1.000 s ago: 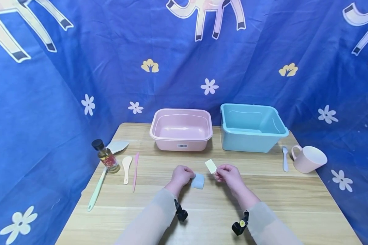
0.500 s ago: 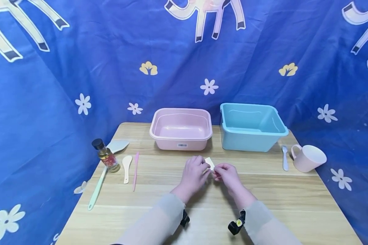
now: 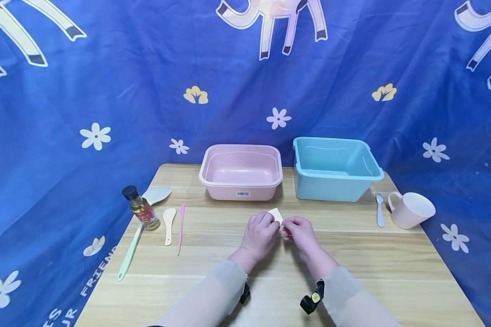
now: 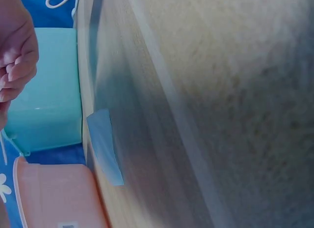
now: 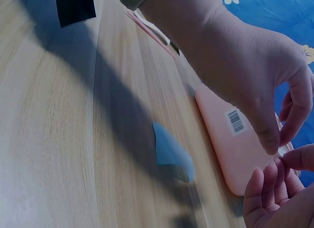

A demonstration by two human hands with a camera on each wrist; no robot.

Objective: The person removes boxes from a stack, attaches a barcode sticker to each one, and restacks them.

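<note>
Cream card (image 3: 276,214) pinched between both hands' fingers (image 3: 273,222), tilted up toward pink tub (image 3: 241,172). Left hand (image 3: 260,234) and right hand (image 3: 299,234) equally near, above tabletop (image 3: 352,254).

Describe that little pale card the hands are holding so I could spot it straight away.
Start at the pink tub at the back of the wooden table. Just in front of it the left hand and right hand meet. The small cream card sticks up between their fingertips, the only thing held off the table.
</note>
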